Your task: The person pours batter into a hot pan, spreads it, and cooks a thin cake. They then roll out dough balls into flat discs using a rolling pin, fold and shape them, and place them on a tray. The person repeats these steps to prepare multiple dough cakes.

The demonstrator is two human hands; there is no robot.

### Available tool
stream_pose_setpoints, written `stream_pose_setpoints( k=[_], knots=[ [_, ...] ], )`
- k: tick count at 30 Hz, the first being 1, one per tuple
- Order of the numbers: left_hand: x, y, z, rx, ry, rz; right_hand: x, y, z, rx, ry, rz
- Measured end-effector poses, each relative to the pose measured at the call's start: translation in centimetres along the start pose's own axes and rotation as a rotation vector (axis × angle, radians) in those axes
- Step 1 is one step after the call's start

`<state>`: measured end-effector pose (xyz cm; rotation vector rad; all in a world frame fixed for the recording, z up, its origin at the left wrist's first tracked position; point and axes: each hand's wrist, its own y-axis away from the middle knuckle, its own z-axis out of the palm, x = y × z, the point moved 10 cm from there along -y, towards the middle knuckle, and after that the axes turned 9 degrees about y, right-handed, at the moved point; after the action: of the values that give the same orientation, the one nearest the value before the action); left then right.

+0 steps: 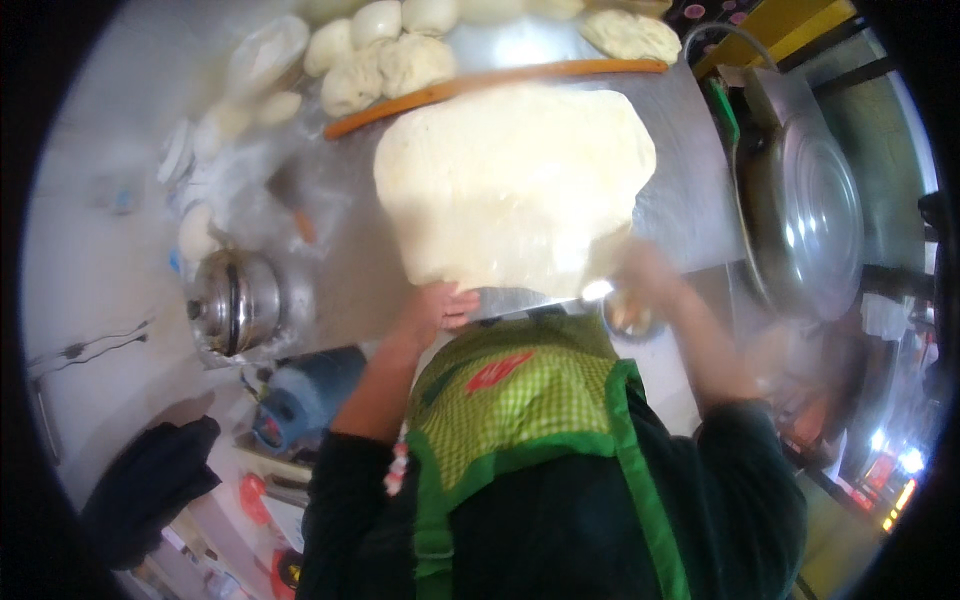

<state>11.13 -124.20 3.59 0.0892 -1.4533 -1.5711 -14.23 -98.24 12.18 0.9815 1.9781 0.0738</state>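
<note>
A broad, thin sheet of pale dough (517, 180) lies on the metal work table, its surface glossy towards the near right. At its near left corner, my left hand (442, 306) touches the edge with the fingers pointing right; whether they pinch the dough is unclear. My right hand (646, 268) is motion-blurred beside the sheet's near right edge. A bright shiny spot, possibly a metal utensil, shows just left of that hand. Below it, partly covered, is a small bowl (632, 319) with yellowish-brown contents. Along the sheet's far side rests a long wooden rolling pin (495, 81).
Several dough balls (375, 26) sit behind the rolling pin, and another dough lump (630, 36) lies far right. A lidded metal pot (236, 300) stands left on the floury metal table (337, 277). A large round metal lid (817, 217) is at right. A gas cylinder (307, 401) stands below left.
</note>
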Motion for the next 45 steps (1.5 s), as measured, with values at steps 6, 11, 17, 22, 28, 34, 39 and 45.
stream_pose_setpoints(
  k=[6, 11, 17, 22, 28, 34, 39, 45],
  knots=[
    [13.0, -2.1, -1.6, -0.125, 0.673, 0.305, 5.2, -5.1, -6.3, 0.228, -1.136, 0.374],
    [18.6, -6.0, 0.2, 0.134, 0.285, 0.599, 3.9, -9.9, -9.9, 0.464, -0.743, 0.174],
    [26.7, -9.1, 2.9, 0.663, -1.158, 0.875, -4.0, -15.9, -11.9, 0.472, 0.193, -0.344],
    [29.5, -12.2, 1.4, 0.794, -1.364, 0.641, -8.6, -23.6, -12.9, 0.432, 0.542, -0.36],
    [28.8, -14.5, 7.6, 0.626, -1.429, 0.86, -7.8, -27.8, -11.9, 0.191, 0.487, -0.121],
    [30.6, -14.5, 11.9, 0.469, -1.377, 0.959, -9.0, -29.6, -8.3, 0.022, 0.68, -0.112],
    [31.6, -15.7, 12.5, 0.338, -1.554, 0.652, -10.2, -28.5, -7.7, -0.05, 0.642, -0.245],
    [27.8, -10.5, 8.2, 0.097, -1.011, 0.713, -8.2, -19.5, -6.6, -0.108, 0.324, -0.382]
  ],
)
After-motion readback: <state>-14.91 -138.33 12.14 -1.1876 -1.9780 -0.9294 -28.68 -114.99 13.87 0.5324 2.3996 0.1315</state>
